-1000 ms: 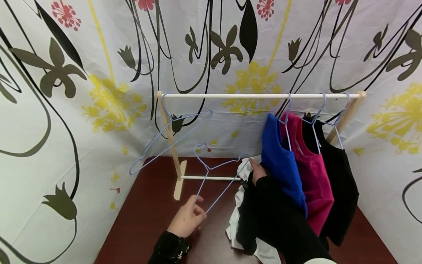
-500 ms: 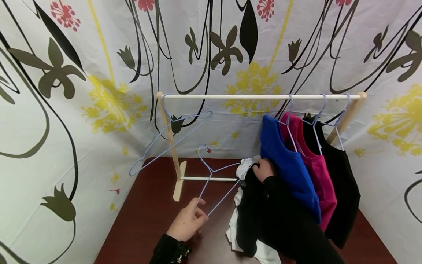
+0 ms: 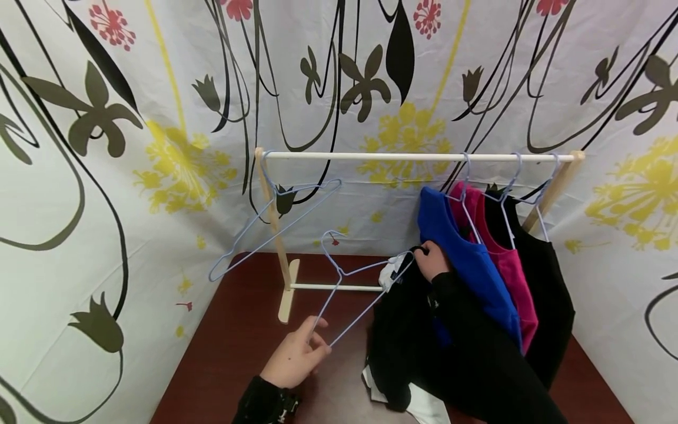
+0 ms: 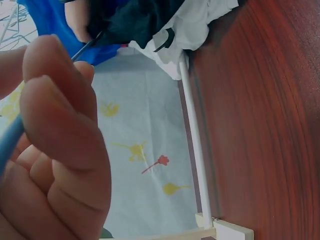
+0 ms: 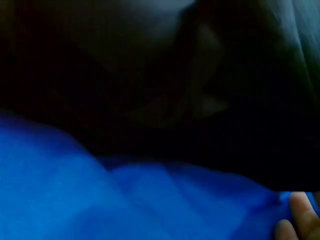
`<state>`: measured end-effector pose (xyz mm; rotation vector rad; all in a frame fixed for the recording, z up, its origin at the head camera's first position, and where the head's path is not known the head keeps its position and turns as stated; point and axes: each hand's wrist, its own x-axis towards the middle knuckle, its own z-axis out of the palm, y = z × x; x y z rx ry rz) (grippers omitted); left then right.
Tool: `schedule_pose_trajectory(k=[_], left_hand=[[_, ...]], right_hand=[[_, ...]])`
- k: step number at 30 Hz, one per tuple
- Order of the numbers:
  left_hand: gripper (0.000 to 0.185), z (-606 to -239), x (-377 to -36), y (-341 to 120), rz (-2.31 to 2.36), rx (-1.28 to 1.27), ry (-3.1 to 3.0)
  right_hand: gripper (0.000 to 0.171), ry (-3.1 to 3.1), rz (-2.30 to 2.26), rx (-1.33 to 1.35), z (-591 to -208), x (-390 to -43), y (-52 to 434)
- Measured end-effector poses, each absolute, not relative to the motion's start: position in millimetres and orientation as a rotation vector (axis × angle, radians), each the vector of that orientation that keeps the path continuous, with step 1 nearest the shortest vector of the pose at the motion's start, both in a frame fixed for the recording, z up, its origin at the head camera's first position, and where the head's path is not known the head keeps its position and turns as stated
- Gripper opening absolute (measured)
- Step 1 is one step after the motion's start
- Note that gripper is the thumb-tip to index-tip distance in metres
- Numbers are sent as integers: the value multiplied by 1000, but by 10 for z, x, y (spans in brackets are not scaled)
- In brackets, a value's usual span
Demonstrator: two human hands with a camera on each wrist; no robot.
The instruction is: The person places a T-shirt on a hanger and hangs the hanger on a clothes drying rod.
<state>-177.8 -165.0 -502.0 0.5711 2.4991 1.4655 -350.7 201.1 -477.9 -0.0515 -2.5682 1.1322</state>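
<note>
My left hand (image 3: pixel 296 356) grips a light-blue wire hanger (image 3: pixel 339 274) by one lower corner, holding it above the table. In the left wrist view, its fingers (image 4: pixel 62 120) curl round the wire. By the hanger's other end, my right hand (image 3: pixel 434 262) pinches the upper edge of a black garment (image 3: pixel 394 330). That edge lies at the hanger's tip; whether the tip is inside it, I cannot tell. A white garment (image 3: pixel 431 405) lies partly under the black one. The right wrist view is mostly dark cloth and blue fabric (image 5: pixel 150 200), with fingertips (image 5: pixel 300 210) at its lower right.
Behind stands a small clothes rack (image 3: pixel 365 156). A bare hanger (image 3: pixel 275 192) hangs at its left. Blue (image 3: pixel 436 212), pink (image 3: pixel 511 277) and black (image 3: pixel 553 306) sleeveless tops hang at its right, close to my right arm. A floral curtain (image 3: pixel 318 76) backs the dark red table (image 3: pixel 222 353).
My right hand has moved slightly right from the hanger's tip and drawn the black garment's edge up to it, covering more of the white garment. The blue top is pushed rightward. My left hand barely moves.
</note>
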Motion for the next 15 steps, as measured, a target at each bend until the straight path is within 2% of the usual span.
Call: schedule_pose_trajectory(k=[6, 15], left_hand=[[40, -5012, -1813, -1587, 1442, 577, 2522], [39, -4996, -1823, -1551, 1458, 568, 2553]], right_hand=[[17, -2601, 1094, 83, -4729, -3495, 1989], [36, -2747, 1003, 377, -4718, -3406, 2095]])
